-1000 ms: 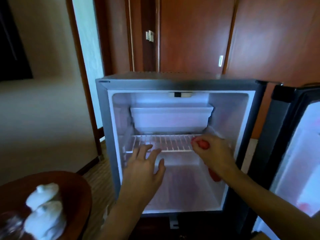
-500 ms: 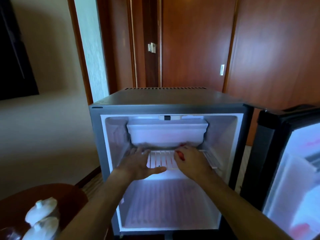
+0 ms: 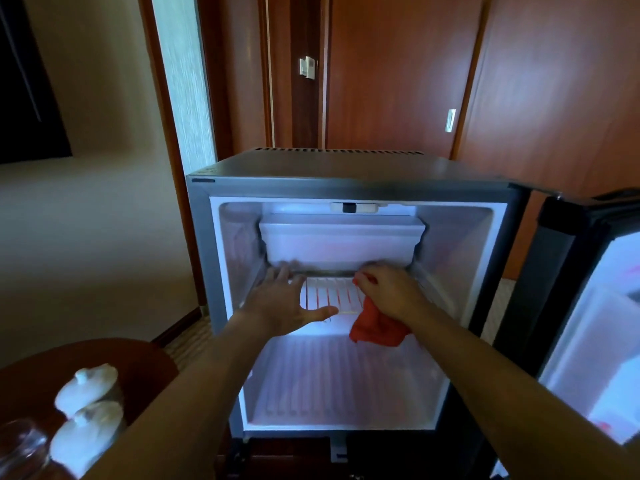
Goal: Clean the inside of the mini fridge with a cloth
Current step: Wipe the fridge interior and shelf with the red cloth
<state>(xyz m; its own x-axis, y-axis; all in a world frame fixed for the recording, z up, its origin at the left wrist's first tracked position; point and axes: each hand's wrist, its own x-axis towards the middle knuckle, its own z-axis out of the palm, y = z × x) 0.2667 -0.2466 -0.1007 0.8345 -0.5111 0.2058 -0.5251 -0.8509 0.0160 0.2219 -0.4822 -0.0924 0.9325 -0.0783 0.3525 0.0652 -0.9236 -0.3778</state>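
Head view looks down into the open grey mini fridge [image 3: 199,237] with its white plastic interior, door swung out to the right. Both of the person's hands are inside at the white wire shelf [image 3: 329,296] that sits under the white plastic freezer box [image 3: 341,242]. The left hand [image 3: 282,303] lies flat on the shelf's left part, fingers straight and spread, holding nothing. The right hand [image 3: 388,291] has its fingers curled around a red-orange cloth [image 3: 375,327], which hangs from the palm over the shelf's front right edge. By the look of it, the step in hand is wiping the shelf, with the left hand steadying it. The next move likely calls for drawing the cloth across the wires while keeping the shelf pressed down, then reaching to the ribbed floor and walls. At lower left, 2 white lidded ceramic pots [image 3: 86,410] sit on a round dark wooden table [image 3: 145,362].
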